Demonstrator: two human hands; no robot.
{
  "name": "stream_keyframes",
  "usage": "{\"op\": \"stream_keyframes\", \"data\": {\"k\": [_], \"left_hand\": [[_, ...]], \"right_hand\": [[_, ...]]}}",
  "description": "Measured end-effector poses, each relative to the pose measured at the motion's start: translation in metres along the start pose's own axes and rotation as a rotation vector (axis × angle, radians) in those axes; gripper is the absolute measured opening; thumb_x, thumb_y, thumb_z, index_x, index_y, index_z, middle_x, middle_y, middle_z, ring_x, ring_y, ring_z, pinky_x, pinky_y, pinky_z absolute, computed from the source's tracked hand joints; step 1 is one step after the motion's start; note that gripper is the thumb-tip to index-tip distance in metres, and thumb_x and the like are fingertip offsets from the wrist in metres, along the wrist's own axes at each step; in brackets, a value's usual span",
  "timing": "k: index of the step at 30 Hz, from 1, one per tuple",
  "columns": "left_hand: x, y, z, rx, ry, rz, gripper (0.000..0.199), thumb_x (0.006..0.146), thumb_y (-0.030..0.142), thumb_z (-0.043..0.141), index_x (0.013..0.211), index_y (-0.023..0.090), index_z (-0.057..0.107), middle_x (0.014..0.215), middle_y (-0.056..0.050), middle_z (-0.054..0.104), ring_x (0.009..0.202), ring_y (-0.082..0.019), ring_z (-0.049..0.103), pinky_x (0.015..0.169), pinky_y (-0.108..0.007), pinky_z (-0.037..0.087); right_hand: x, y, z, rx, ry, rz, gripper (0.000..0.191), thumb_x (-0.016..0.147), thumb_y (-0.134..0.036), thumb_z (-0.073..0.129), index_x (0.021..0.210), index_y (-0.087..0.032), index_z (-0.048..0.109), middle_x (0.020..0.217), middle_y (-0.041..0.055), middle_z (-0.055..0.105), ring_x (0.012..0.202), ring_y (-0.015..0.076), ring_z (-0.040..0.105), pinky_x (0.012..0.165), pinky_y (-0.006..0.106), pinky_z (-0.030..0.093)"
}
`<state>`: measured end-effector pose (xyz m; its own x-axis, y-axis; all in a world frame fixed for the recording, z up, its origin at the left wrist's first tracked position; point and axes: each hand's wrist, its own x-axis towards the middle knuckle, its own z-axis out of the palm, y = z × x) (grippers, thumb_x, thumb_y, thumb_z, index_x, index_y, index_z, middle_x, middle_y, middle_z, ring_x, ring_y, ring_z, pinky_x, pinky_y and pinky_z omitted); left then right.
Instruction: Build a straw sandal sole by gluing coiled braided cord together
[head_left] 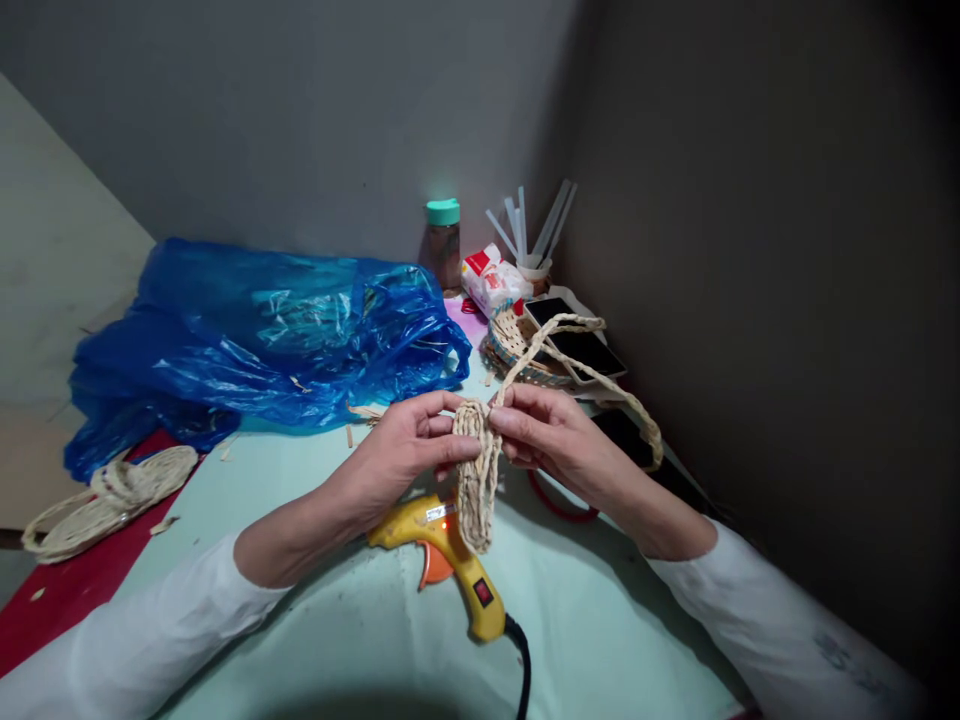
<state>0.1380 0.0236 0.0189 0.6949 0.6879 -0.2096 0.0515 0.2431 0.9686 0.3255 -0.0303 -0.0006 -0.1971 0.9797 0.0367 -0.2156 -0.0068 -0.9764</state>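
A coiled oval of braided straw [475,490] hangs upright between my hands in the middle of the head view. My left hand [420,440] pinches its upper left side, thumb across the front. With thumb and fingers closed, my right hand [536,425] grips the straw braid [517,365] at the coil's upper right edge. The loose length of braid loops up and away to the right, over a basket and dark objects. Below and behind the coil, a yellow glue gun [450,550] with an orange trigger lies on the table; its small light glows orange.
A blue plastic bag [300,340] fills the back left. Woven straw slippers [112,495] lie at the far left. Toward the back right are a jar [443,245], a tissue pack [495,283], a cup of glue sticks [534,266], a woven basket [514,340] and a phone [577,345].
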Motion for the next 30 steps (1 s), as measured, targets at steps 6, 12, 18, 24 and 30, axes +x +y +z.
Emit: {"op": "stream_keyframes", "data": {"k": [6, 12, 18, 24, 30], "left_hand": [[-0.004, 0.003, 0.003, -0.180, -0.093, 0.009, 0.034, 0.090, 0.028, 0.066, 0.121, 0.014, 0.061, 0.096, -0.010, 0.072, 0.080, -0.018, 0.067, 0.075, -0.029, 0.050], [-0.006, 0.000, 0.009, -0.510, -0.308, -0.165, 0.016, 0.094, 0.016, 0.054, 0.106, 0.015, 0.064, 0.069, -0.001, 0.058, 0.052, -0.010, 0.056, 0.052, -0.021, 0.045], [-0.009, -0.003, 0.013, -0.584, -0.282, -0.264, 0.017, 0.092, 0.013, 0.047, 0.099, 0.012, 0.063, 0.066, -0.004, 0.060, 0.040, -0.006, 0.047, 0.040, -0.015, 0.035], [-0.033, -0.004, 0.004, -0.402, 0.002, -0.246, 0.040, 0.100, 0.039, 0.040, 0.110, 0.008, 0.063, 0.092, -0.018, 0.073, 0.063, -0.019, 0.068, 0.059, -0.029, 0.056], [-0.059, -0.007, -0.006, -0.035, 0.113, -0.039, 0.027, 0.088, 0.028, 0.069, 0.108, 0.013, 0.061, 0.068, -0.004, 0.071, 0.057, -0.014, 0.064, 0.060, -0.024, 0.053]], "right_hand": [[-0.003, -0.009, 0.004, 0.070, -0.041, -0.011, 0.038, 0.089, -0.044, 0.070, 0.115, -0.022, 0.054, 0.077, -0.0018, 0.058, 0.059, 0.0081, 0.051, 0.050, 0.018, 0.041], [-0.002, -0.010, 0.002, -0.017, 0.009, -0.029, 0.023, 0.091, -0.040, 0.068, 0.096, -0.018, 0.068, 0.070, -0.0024, 0.052, 0.057, 0.0050, 0.045, 0.049, 0.016, 0.031], [-0.003, -0.014, 0.010, -0.196, 0.089, -0.046, 0.029, 0.089, -0.040, 0.068, 0.075, -0.014, 0.067, 0.053, -0.0048, 0.045, 0.046, 0.0055, 0.034, 0.043, 0.021, 0.022], [-0.005, -0.011, 0.010, -0.360, 0.203, -0.059, 0.044, 0.091, -0.046, 0.066, 0.062, -0.015, 0.054, 0.052, -0.0058, 0.038, 0.046, 0.0047, 0.027, 0.044, 0.023, 0.018], [-0.010, -0.002, 0.018, -0.364, 0.196, 0.021, 0.051, 0.095, -0.054, 0.058, 0.063, -0.017, 0.045, 0.047, -0.0066, 0.039, 0.042, 0.0045, 0.029, 0.042, 0.021, 0.021]]}}
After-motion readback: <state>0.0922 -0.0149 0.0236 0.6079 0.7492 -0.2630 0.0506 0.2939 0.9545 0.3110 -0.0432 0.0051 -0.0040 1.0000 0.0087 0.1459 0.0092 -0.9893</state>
